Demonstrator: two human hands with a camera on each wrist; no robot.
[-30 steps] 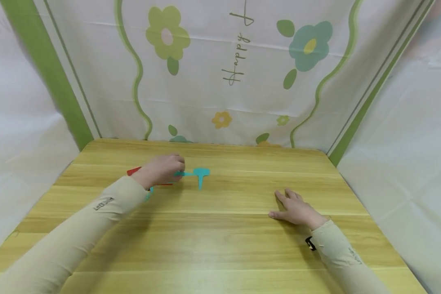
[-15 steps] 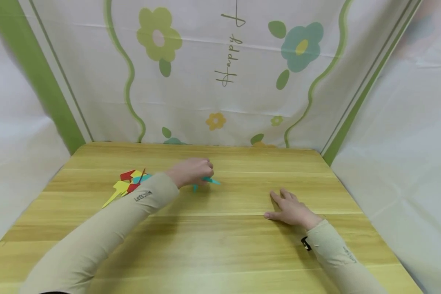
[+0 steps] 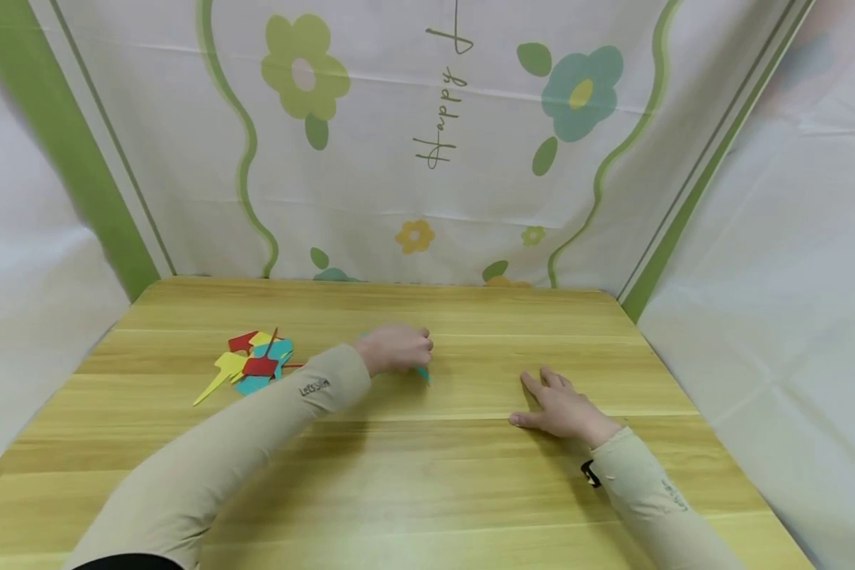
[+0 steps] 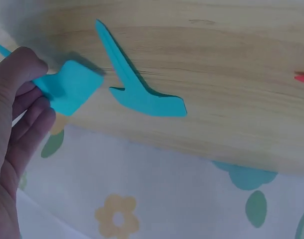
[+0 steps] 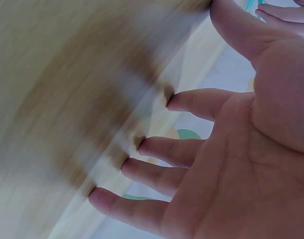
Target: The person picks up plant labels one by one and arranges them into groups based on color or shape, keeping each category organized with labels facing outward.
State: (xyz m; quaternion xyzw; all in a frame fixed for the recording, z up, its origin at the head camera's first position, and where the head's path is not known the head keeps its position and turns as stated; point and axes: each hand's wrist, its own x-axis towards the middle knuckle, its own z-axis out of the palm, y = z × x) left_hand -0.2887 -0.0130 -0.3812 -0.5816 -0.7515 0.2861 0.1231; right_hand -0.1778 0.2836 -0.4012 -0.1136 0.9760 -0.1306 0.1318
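Observation:
My left hand [image 3: 397, 348] is over the far middle of the table, pinching a teal T-shaped plant label [image 4: 72, 89] between thumb and fingers. Beside it in the left wrist view, a second teal plant label [image 4: 147, 102] lies flat on the wood; the head view mostly hides it behind the hand. Off to the left, a loose pile holds several more labels, among them a yellow label [image 3: 229, 364], a red label [image 3: 260, 366] and a teal label [image 3: 252, 385]. My right hand [image 3: 563, 408] rests its fingertips on the table at right, fingers spread, holding nothing.
The wooden table [image 3: 427, 491] reaches back to a white curtain [image 3: 378, 174] printed with flowers, and more white cloth hangs on both sides. A black item [image 3: 590, 474] shows at the right wrist.
My left hand has moved right from the pile to the teal labels and picked one up, uncovering the pile. The right hand stays where it was; the head view has shifted slightly.

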